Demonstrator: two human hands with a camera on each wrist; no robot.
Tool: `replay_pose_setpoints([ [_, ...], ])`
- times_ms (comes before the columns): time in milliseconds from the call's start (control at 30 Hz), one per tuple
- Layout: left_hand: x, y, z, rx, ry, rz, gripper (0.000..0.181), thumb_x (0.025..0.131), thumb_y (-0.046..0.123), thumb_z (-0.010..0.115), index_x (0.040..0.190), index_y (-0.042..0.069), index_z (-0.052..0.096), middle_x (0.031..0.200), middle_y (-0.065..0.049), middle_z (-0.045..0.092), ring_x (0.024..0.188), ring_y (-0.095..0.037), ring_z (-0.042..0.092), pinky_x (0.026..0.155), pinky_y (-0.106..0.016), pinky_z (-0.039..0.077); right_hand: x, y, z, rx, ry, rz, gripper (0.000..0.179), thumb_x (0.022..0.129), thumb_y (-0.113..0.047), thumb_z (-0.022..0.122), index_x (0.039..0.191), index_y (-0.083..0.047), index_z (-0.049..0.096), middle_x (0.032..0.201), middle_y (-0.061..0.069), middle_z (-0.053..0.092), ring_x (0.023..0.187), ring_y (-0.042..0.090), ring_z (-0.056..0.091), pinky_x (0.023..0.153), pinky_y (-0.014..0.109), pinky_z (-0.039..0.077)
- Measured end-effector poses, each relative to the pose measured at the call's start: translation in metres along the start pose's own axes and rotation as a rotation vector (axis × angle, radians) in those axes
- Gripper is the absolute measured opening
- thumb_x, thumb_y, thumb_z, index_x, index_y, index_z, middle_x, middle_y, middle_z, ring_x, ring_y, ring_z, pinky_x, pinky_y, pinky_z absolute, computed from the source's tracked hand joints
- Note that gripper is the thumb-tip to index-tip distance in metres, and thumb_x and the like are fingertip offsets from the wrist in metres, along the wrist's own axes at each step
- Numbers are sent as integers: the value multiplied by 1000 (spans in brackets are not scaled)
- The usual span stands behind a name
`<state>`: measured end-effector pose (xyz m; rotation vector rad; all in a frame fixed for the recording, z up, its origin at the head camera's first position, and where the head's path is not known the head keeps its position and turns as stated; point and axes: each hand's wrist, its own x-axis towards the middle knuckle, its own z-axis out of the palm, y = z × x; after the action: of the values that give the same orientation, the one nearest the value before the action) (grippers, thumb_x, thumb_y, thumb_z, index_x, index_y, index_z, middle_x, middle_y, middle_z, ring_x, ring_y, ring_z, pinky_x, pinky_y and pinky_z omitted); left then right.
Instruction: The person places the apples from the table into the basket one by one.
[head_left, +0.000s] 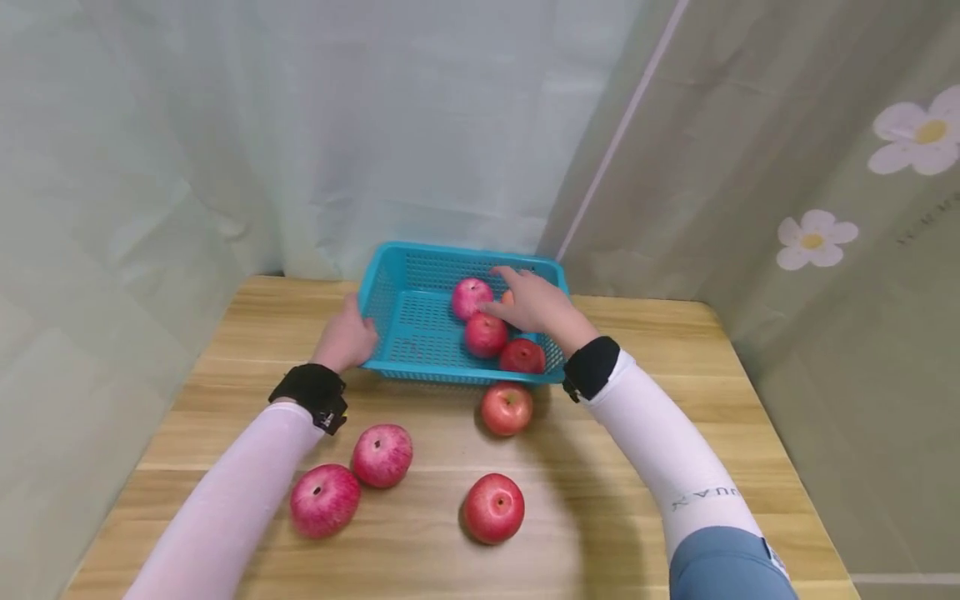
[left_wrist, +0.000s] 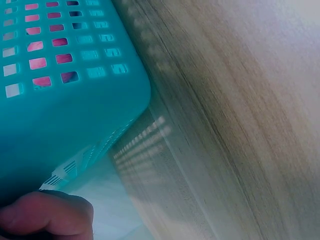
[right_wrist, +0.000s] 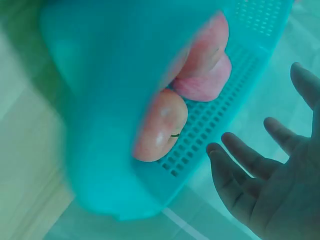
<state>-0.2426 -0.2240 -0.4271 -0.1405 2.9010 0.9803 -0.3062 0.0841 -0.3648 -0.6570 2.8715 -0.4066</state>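
Basket (head_left: 435,371) sits on the bench (head_left: 420,550); from here I see the left hand (head_left: 347,337) gripping its left side; the right hand (head_left: 536,304), spread wide, holding nothing, hovers over apples (head_left: 486,335) in the basket's right end.

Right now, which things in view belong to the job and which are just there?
In the job:
- blue basket, gripped by the left hand
- four apples inside it
- four apples in front of it
- right hand, over the basket

Just there:
- wooden table
- flowered backdrop
- black wrist straps
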Motion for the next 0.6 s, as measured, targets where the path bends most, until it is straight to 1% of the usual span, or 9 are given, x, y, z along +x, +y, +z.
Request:
replay_pose_setpoints([
  [33,0,-1,0,1,3,2,59,105,15,36,151,-10,8,125,-38,48,93,-41,55,75,-52,51,-5,1,1,10,5,-13,79,90,-65,56,153,-21,35,132,9,58,129,27,42,101,49,44],
  [100,1,-2,-1,0,5,5,58,105,15,36,150,-10,9,125,-37,48,93,-41,55,75,-52,51,-15,2,3,25,25,-39,77,90,-66,56,151,-21,39,141,9,51,131,28,40,101,50,44],
  [200,1,-3,0,-5,2,1,58,105,15,36,150,-10,9,124,-37,48,92,-41,55,74,-51,51,-32,3,7,37,65,-83,73,90,-68,54,147,-22,46,142,6,49,129,26,41,99,48,46],
  [300,0,-3,-1,-11,-2,0,58,105,14,36,150,-10,8,127,-37,47,93,-41,55,74,-51,51,-50,5,11,43,103,-158,68,91,-65,56,143,-22,50,141,5,49,125,25,44,98,47,47],
  [400,0,-2,-1,-19,-2,-4,59,105,14,36,151,-9,8,127,-37,46,93,-41,55,75,-52,51,-66,7,16,76,141,-226,62,92,-57,61,141,-20,52,140,6,49,124,25,45,99,47,46],
  [467,0,-1,-2,-18,7,2,58,105,14,36,151,-10,9,126,-37,47,93,-41,55,75,-52,51,-77,7,20,98,175,-257,60,92,-53,64,140,-19,53,141,7,48,126,26,42,100,48,45],
  [600,0,0,0,-17,15,6,57,105,14,37,150,-10,11,126,-37,48,94,-41,55,76,-53,51,-99,9,30,128,271,-302,54,91,-48,67,135,-19,58,144,8,44,132,25,34,102,50,43],
])
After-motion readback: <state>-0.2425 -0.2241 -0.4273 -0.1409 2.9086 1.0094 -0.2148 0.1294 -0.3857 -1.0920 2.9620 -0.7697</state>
